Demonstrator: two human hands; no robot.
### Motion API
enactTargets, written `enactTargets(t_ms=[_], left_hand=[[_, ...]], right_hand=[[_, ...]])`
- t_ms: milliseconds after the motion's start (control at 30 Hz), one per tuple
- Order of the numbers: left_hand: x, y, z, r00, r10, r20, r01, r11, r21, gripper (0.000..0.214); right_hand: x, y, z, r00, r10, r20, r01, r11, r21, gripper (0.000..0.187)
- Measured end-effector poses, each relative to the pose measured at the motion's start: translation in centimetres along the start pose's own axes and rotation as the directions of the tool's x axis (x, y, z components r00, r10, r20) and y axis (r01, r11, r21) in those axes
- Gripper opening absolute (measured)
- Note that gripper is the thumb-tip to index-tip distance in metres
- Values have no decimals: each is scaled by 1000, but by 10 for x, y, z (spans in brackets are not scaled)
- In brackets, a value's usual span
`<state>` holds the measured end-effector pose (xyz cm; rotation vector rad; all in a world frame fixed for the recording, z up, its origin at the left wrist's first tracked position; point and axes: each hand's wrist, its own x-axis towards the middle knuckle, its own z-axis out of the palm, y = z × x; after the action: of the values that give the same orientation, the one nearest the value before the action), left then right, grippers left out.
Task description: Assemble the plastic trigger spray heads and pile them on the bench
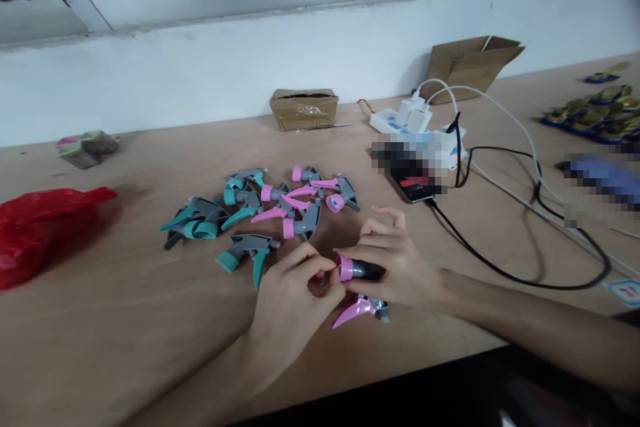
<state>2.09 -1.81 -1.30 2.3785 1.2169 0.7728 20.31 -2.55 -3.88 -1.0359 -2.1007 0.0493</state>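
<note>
Both hands meet over the near edge of the bench. Right hand: fingers curled shut around the dark body of a spray head, held just above the bench, its pink trigger hanging down below the hand. Left hand: thumb and forefinger pinched on the pink collar at the spray head's end, other fingers folded in. Just beyond the hands a loose pile of spray heads lies on the bench, teal ones to the left, pink ones to the right. Red plastic bag far left. Small cardboard box against the wall. Power strip with white and black cables to the right, phone near it
</note>
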Motion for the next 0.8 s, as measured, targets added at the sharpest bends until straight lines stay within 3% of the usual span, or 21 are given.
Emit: enactTargets(t_ms=[333, 467, 533, 633, 700, 800], left_hand=[[1, 0, -3, 974, 140, -178, -138, 990, 21, 12], [8, -5, -14, 973, 39, -228, -45, 999, -20, 12], [11, -8, -19, 983, -57, -174, 30, 987, -156, 12], [14, -11, -19, 989, -146, 16, 141, 919, -369, 14], [13, -12, -17, 982, -162, 98, 189, 889, -416, 15], [12, -13, -12, 983, -149, 106, 180, 892, -415, 15]], right_hand=[[7, -5, -7, 998, 58, -34, -58, 998, 17, 23], [8, -5, -10, 994, 86, -73, -85, 996, 15, 30], [8, -3, -10, 991, 113, -71, -112, 993, 22, 33], [7, -1, -9, 989, 144, -39, -141, 988, 69, 36], [7, 0, -8, 988, 155, -27, -151, 983, 101, 37], [5, 1, -7, 988, 156, -12, -153, 979, 138, 37]])
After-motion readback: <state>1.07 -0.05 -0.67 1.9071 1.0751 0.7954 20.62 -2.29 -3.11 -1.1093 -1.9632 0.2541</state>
